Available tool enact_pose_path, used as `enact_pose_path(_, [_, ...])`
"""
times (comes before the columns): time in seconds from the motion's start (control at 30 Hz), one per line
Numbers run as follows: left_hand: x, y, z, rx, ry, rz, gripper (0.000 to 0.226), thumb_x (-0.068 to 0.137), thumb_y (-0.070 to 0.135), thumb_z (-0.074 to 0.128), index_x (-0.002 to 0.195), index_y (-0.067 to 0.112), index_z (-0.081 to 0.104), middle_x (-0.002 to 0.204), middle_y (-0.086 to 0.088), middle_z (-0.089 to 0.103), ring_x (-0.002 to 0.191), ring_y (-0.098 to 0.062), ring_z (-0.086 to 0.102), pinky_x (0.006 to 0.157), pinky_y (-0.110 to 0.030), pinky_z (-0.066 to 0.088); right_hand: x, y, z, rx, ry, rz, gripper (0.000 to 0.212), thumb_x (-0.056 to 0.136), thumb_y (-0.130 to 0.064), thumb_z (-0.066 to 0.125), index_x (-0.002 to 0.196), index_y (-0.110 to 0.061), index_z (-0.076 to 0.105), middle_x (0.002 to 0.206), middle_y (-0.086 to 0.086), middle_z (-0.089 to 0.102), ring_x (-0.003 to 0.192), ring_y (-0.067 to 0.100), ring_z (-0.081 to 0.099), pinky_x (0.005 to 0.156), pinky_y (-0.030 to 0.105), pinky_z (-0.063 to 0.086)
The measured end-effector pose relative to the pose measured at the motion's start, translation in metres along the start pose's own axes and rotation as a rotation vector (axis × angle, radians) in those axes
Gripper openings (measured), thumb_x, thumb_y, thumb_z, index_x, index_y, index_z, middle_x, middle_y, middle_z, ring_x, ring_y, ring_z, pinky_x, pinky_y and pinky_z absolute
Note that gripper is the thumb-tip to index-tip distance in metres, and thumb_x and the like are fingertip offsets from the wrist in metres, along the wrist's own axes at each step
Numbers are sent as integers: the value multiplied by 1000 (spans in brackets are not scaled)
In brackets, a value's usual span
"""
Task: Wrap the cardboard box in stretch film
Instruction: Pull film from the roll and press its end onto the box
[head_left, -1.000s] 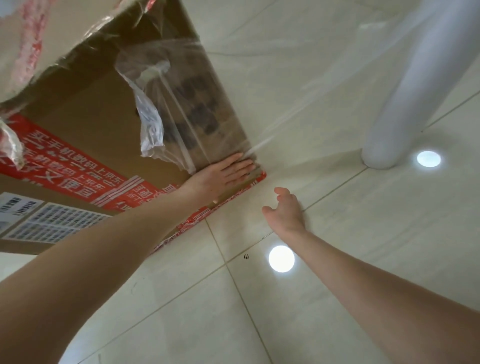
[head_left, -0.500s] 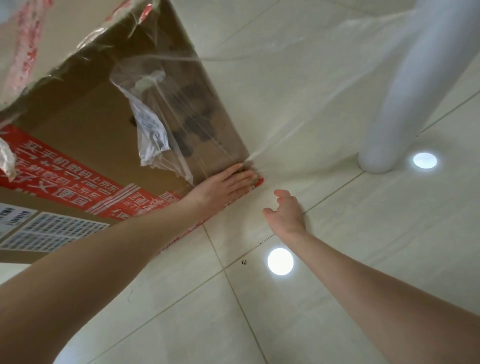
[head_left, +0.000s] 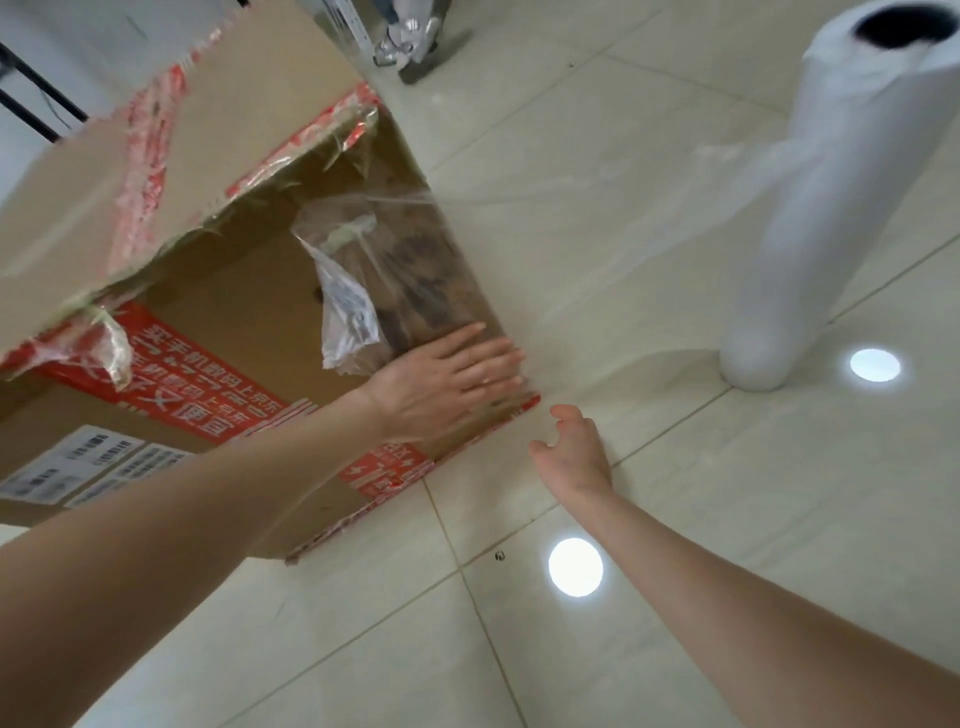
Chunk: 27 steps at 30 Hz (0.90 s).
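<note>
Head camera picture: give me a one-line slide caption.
Left hand presses stretch film onto the cardboard box, right hand open beside it, the roll standing on the floor.

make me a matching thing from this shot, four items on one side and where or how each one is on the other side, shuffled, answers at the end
Column one
1. left hand
2. right hand
3. stretch film roll
4. red tape

Column two
a. stands upright on the floor tiles
b. pressed flat on the filmed side of the box
c. runs along the box, printed with white characters
d. hovers by the box's lower corner, fingers loosely curled

Pairs: 1-b, 2-d, 3-a, 4-c
</note>
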<state>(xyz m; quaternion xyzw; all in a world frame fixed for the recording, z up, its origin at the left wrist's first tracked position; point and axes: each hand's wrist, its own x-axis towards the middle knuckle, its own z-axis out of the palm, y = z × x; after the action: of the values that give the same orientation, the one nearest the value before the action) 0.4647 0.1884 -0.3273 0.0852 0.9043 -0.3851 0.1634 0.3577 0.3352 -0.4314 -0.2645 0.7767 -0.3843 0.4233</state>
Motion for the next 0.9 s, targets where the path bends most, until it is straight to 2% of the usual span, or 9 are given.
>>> enact_pose_path(0.1, [-13, -33, -28, 112, 67, -105, 57, 97, 33, 30, 148, 8, 29, 155, -12, 23, 144, -27, 19, 118, -46, -3, -5, -15, 3, 5, -2, -52, 53, 88, -19, 58, 138, -18, 41, 136, 9, 44, 122, 26, 50, 101, 34, 42])
enact_pose_path(0.17, [-26, -58, -46, 193, 96, -171, 57, 97, 32, 31, 147, 5, 30, 154, -14, 27, 143, -28, 24, 119, -45, -2, -11, -25, 3, 5, 0, -77, 52, 88, -19, 59, 138, -19, 42, 135, 7, 45, 121, 25, 52, 99, 33, 42])
enact_pose_path(0.27, [-44, -88, -73, 359, 79, -216, 62, 98, 39, 7, 150, 5, 4, 157, -11, 3, 145, -24, 0, 116, -45, -11, -19, -33, 4, 3, 5, -109, 52, 88, -19, 60, 137, -18, 42, 135, 9, 46, 121, 26, 51, 99, 32, 40])
enact_pose_path(0.33, [-47, -95, -83, 461, 18, -232, 66, 96, 45, 4, 149, 6, -6, 156, -10, -7, 143, -25, -11, 113, -47, -17, -24, -36, 4, 16, 3, -115, 54, 88, -19, 60, 138, -18, 41, 135, 9, 46, 122, 26, 51, 101, 32, 39])
enact_pose_path(0.47, [-44, -95, -91, 417, -58, -263, 74, 97, 55, 12, 148, 9, -15, 153, -10, -21, 141, -26, -21, 110, -48, -25, -28, -42, -4, 40, 7, -119, 54, 88, -18, 59, 138, -18, 42, 134, 9, 46, 118, 26, 53, 98, 31, 41])
enact_pose_path(0.67, [-51, -93, -98, 312, -79, -251, 78, 93, 61, 17, 149, 18, -16, 153, -11, -25, 142, -27, -22, 115, -49, -16, -28, -40, -17, 26, 52, -131, 47, 86, -18, 58, 132, -18, 49, 128, 8, 49, 111, 24, 56, 90, 31, 45])
enact_pose_path(0.9, [-52, -89, -99, 310, -111, -231, 77, 92, 63, 21, 151, 26, -11, 154, -10, -24, 141, -27, -24, 112, -51, -20, -28, -34, -17, -10, 47, -130, 49, 89, -19, 57, 136, -19, 45, 132, 8, 47, 114, 24, 55, 90, 30, 44])
